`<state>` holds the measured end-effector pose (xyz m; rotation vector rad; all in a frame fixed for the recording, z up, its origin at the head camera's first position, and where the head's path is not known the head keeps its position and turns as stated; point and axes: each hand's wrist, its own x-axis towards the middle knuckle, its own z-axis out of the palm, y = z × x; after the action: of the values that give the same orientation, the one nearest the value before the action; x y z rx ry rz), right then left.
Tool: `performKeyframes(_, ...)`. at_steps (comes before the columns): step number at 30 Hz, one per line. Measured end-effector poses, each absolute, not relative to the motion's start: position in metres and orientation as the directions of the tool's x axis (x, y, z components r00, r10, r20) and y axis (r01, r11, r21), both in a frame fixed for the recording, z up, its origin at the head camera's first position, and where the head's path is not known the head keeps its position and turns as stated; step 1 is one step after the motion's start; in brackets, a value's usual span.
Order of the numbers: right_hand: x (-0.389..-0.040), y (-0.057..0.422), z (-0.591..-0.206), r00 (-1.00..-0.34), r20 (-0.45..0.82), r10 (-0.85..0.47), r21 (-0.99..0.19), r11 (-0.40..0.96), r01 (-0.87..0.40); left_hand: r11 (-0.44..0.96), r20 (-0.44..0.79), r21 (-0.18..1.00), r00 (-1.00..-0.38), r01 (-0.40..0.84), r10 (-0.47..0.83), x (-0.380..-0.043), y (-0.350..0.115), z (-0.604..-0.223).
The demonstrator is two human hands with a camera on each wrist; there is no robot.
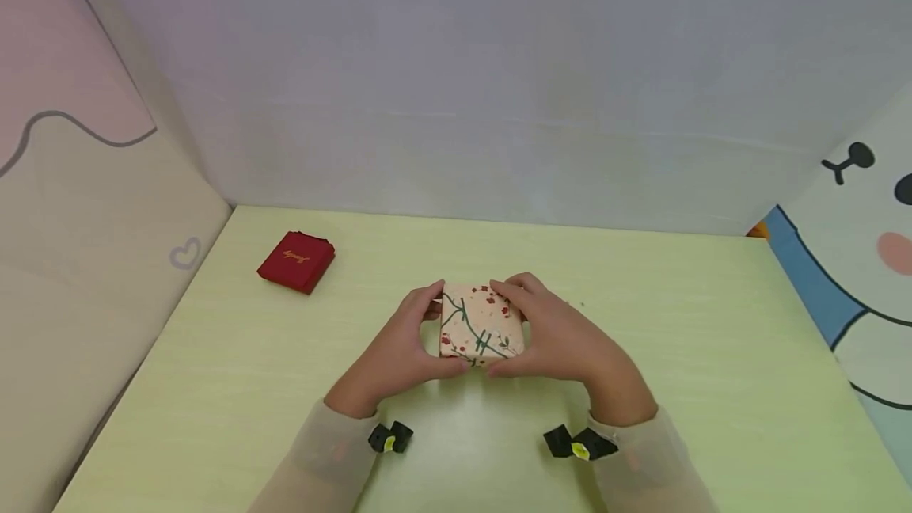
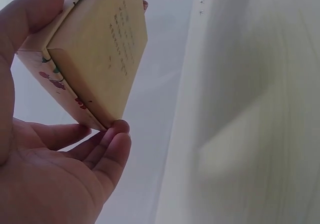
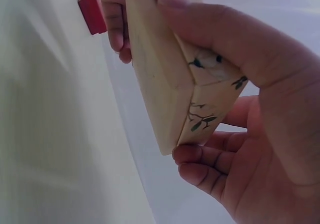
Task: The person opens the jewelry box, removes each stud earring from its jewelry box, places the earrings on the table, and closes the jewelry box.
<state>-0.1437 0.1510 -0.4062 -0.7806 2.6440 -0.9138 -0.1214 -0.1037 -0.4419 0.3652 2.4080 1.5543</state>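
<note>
Both hands hold a small square gift box (image 1: 479, 323) patterned with red blossoms and green branches on cream. My left hand (image 1: 409, 343) grips its left side, thumb along the near edge and fingers at the far corner. On the opposite side my right hand (image 1: 559, 331) grips it the same way. Seen from the left wrist, the plain cream underside of the box (image 2: 102, 48) carries lines of small printed writing. In the right wrist view the patterned lid sits over the cream base of the box (image 3: 160, 78), and the box is raised off the table.
A dark red square box (image 1: 296, 261) with gold script lies at the table's far left. The pale yellow-green table (image 1: 641, 355) meets a plain light backdrop (image 1: 484, 101) behind, with printed cartoon panels at both sides.
</note>
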Motion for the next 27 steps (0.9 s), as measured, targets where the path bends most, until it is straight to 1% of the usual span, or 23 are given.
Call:
performKeyframes(8, -0.15, 0.164, -0.406, -0.827, -0.078, -0.556, -0.567, 0.707, -0.422, 0.416, -0.084, 0.906, -0.93, 0.079, 0.358, -0.126, -0.09, -0.442)
performKeyframes(15, -0.165, 0.187, -0.401, -0.819, -0.086, -0.567, -0.511, 0.731, -0.453, 0.481, -0.089, 0.868, -0.915, 0.123, 0.393, -0.145, -0.065, -0.435)
performKeyframes(22, -0.174, 0.212, -0.391, -0.827, -0.093, -0.555, -0.437, 0.769, -0.467, 0.485, -0.067, 0.857, -0.897, 0.172, 0.437, -0.163, -0.038, -0.433)
performKeyframes(27, -0.182, 0.23, -0.39, -0.825, -0.108, -0.554, -0.425, 0.776, -0.466, 0.501, -0.076, 0.845, -0.886, 0.186, 0.457, -0.174, -0.02, -0.432)
